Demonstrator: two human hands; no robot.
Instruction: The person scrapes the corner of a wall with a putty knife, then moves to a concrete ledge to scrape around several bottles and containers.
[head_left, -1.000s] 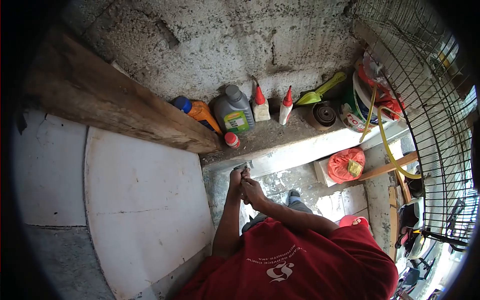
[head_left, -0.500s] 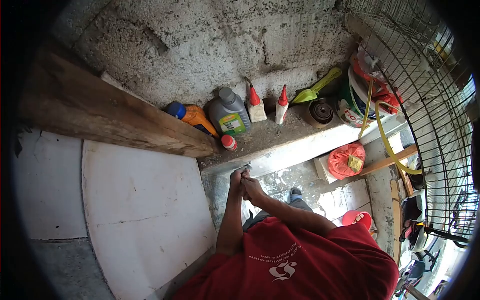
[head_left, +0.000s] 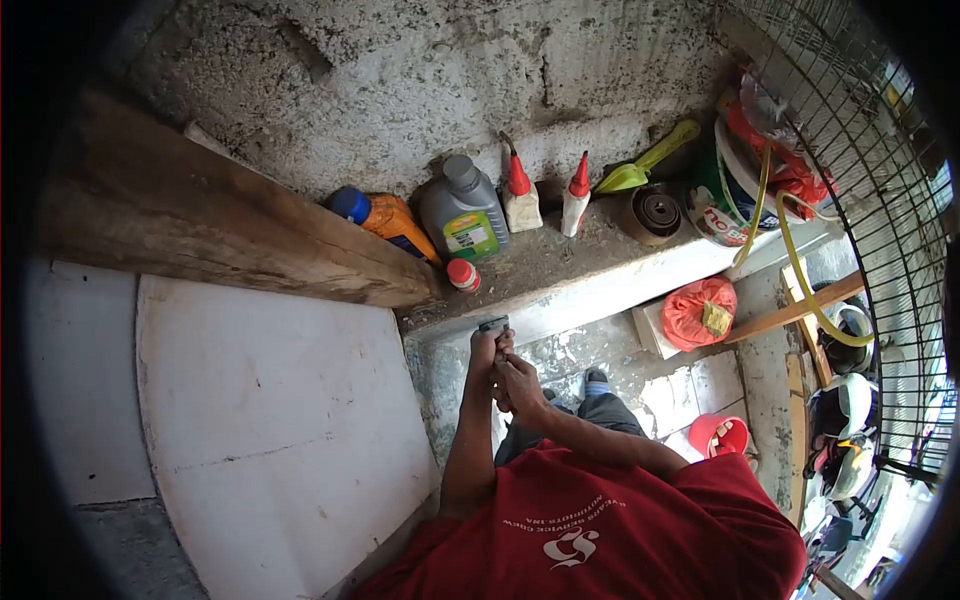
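In front of my red shirt, both hands are close together below the ledge. My left hand (head_left: 486,352) is closed around a small dark-grey flat piece (head_left: 494,325), whose end sticks out past the fingers near the ledge's front face. Just below and touching it, my right hand (head_left: 518,385) is closed, its fingers pressed together against the left hand. What lies between the right fingers is hidden. Nearest on the ledge (head_left: 545,270) above them is a small red-capped white container (head_left: 463,275).
On the ledge stand an orange bottle (head_left: 400,225), a grey oil bottle (head_left: 465,212), two red-tipped glue bottles, a green scoop (head_left: 650,160), a brown roll (head_left: 655,213) and a bucket (head_left: 720,220). A wooden beam (head_left: 250,220) runs left. A red bag (head_left: 698,312) and pink bucket (head_left: 718,435) are right.
The view has shifted slightly. The hands stay together, and more of the dark-grey piece shows above my left fingers. My right hand sits a little lower against the left.
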